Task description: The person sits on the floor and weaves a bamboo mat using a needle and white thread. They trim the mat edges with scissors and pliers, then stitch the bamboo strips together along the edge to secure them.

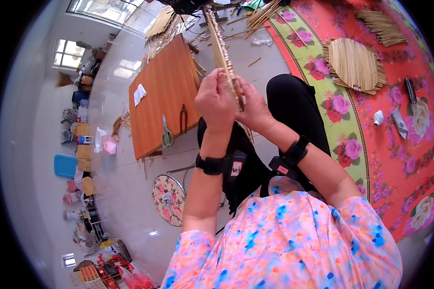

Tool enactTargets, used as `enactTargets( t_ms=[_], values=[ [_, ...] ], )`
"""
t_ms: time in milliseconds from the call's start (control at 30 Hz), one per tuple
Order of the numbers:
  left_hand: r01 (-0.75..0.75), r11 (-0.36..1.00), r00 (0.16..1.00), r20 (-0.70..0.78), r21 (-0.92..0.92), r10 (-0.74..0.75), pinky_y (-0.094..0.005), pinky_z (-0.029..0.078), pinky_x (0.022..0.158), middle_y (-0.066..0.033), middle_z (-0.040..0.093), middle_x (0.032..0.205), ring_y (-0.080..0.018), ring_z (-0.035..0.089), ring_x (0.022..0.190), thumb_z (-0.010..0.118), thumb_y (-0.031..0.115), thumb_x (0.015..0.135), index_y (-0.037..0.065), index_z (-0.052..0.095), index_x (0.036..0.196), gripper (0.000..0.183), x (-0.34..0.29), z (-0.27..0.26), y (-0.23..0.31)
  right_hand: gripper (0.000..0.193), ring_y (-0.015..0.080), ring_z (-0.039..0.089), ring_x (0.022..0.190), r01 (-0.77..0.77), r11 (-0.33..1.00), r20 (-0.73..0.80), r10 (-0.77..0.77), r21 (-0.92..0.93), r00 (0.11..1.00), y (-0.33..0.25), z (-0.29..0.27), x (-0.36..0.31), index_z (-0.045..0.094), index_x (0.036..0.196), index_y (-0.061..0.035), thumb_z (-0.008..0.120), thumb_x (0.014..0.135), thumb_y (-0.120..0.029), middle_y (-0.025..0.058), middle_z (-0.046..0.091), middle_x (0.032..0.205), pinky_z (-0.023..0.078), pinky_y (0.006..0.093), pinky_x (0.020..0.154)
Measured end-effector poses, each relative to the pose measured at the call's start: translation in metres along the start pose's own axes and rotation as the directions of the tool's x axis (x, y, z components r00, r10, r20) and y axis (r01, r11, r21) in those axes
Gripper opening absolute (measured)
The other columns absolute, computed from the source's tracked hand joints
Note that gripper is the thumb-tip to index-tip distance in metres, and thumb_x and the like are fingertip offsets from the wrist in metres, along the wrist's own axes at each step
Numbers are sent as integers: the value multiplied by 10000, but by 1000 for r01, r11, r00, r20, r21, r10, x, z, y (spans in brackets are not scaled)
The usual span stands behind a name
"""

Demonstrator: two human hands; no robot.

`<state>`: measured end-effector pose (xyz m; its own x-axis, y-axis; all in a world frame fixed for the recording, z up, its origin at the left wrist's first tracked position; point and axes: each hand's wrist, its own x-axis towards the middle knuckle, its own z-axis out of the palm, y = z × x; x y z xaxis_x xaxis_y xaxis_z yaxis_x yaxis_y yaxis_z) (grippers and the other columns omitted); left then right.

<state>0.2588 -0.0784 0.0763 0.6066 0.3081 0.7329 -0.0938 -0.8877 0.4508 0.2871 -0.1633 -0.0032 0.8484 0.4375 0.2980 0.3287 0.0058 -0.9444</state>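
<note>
A panel of pale straw-coloured stalks (pixel 220 45) stands nearly edge-on in front of me, its uneven row of stalk ends facing up. My left hand (pixel 215 102) is closed on its near left side, fingers curled at the edge. My right hand (pixel 254 108) grips the near end from the right, with the thumb side against the panel. The fingertips on the far side are hidden. To the left of my hands, green-handled scissors (pixel 167 134) and a dark tweezer-like tool (pixel 183 118) lie on a low brown wooden table (pixel 154 82), near a white cloth (pixel 139 95).
On the right, a floral cloth (pixel 342 139) bears a rounded stalk mat (pixel 354 65), a smaller mat (pixel 381 29), a dark-handled tool (pixel 410 90) and a squeezed tube (pixel 399 123). Loose stalks (pixel 263 19) lie ahead. A round flowered stool (pixel 169 198) stands at left.
</note>
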Motion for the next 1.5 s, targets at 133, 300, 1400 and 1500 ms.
enactTargets(
  t_ms=[133, 300, 1400, 1500],
  values=[
    [159, 978, 987, 44, -136, -155, -301, 489, 623, -76, 667, 860, -148, 596, 687, 572, 148, 964, 33, 670, 1034, 167, 2, -35, -13, 845, 388, 556, 1044, -84, 994, -35, 82, -64, 996, -2, -27, -6, 330, 1433, -27, 665, 658, -8, 213, 533, 1138, 473, 396, 906],
    [633, 416, 737, 342, -653, -584, -181, 411, 558, -39, 599, 846, -96, 528, 683, 564, 160, 975, 9, 650, 1066, 196, 21, -120, -11, 834, 388, 570, 995, -102, 993, -47, 99, -58, 994, -16, -38, -43, 307, 1432, -9, 639, 667, 9, 207, 518, 1120, 491, 393, 861],
    [692, 694, 593, 704, -198, -391, -202, 507, 556, -46, 656, 752, -72, 615, 633, 609, 17, 911, -35, 608, 1075, 172, -77, -73, 64, 823, 401, 570, 1065, 147, 957, 274, -76, -251, 959, -51, -78, -105, 257, 1443, 15, 620, 704, 25, 243, 498, 1264, 511, 409, 865],
    [680, 689, 644, 654, -251, -397, -197, 505, 553, -40, 655, 744, -61, 616, 643, 622, 34, 912, -34, 624, 968, 88, -75, -77, 61, 823, 400, 579, 1043, 126, 960, 307, -45, -249, 951, -51, -78, -104, 259, 1442, 16, 621, 703, 22, 241, 496, 1256, 517, 410, 846]
  ],
)
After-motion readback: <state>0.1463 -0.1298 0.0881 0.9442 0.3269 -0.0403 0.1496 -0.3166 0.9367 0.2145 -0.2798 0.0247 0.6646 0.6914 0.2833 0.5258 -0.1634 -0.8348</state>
